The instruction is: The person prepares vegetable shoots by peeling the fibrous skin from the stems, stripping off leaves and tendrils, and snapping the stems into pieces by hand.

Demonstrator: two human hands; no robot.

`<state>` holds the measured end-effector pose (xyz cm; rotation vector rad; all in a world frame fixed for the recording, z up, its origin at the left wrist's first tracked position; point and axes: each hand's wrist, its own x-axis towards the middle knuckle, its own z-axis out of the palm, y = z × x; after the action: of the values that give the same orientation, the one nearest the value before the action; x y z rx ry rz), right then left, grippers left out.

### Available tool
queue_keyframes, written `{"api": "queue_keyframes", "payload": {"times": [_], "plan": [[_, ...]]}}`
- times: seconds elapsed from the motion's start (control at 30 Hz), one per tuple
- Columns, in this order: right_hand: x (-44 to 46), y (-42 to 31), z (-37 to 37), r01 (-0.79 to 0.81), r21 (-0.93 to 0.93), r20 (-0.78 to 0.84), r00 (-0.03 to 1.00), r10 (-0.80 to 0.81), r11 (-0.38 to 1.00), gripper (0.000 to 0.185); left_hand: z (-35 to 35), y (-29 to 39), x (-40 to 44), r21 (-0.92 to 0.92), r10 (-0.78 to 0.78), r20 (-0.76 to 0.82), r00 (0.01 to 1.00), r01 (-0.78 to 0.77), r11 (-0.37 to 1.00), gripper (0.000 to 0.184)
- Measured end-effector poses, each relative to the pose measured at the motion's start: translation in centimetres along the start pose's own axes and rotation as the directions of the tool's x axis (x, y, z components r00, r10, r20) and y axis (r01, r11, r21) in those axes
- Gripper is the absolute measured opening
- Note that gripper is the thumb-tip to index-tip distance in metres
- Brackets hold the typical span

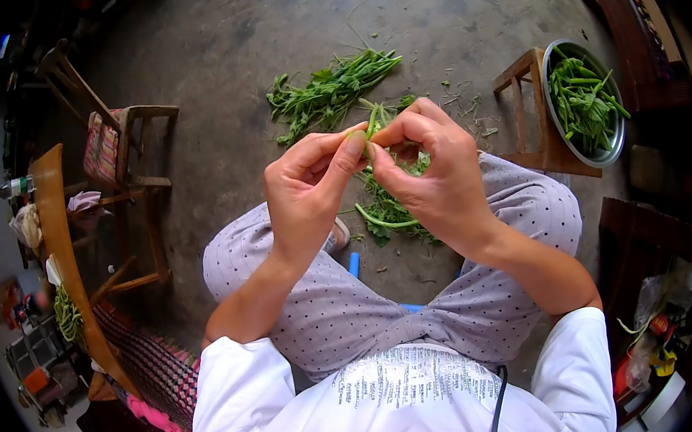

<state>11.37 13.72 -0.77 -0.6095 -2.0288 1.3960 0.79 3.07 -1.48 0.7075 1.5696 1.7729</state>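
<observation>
A short green vegetable stem (372,123) is pinched between the fingertips of both hands, above my knees. My left hand (310,182) holds it from the left with thumb and forefinger. From the right, my right hand (440,179) pinches it at its lower part, fingertips almost touching those of the left. Beyond the hands, a bunch of leafy green stems (335,89) lies on the floor. Another heap of leaves and stems (386,204) is under the hands, partly hidden by them; a curved pale stem (385,224) lies on its near side.
At right, a metal basin (621,138) of green stems and leaves rests on a wooden stool (520,102). A wooden chair (130,144) stands at left, near a table edge (59,233) with a bottle (14,188) and bags. Plant scraps are scattered over the concrete floor (225,54).
</observation>
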Motion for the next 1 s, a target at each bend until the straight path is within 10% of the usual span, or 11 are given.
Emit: {"api": "queue_keyframes", "payload": {"times": [0.47,0.73,1.0], "plan": [[0.4,1.0,0.5,-0.021,-0.006,-0.065,0.998,0.02,1.0,0.013,0.7,0.2,-0.1,0.097,-0.028,-0.142,0.989,0.042,0.994,0.02],[0.8,3.3,-1.2,-0.307,0.257,0.068,0.952,0.3,0.916,0.013,-1.7,0.6,1.5,-0.158,-0.057,-0.069,0.996,0.045,0.986,0.027],[2.2,8.7,-7.0,-0.13,-0.61,0.095,0.967,0.235,0.781,0.015,-6.4,2.2,2.2,-0.254,0.072,-0.223,0.972,-0.129,0.959,0.029]]}}
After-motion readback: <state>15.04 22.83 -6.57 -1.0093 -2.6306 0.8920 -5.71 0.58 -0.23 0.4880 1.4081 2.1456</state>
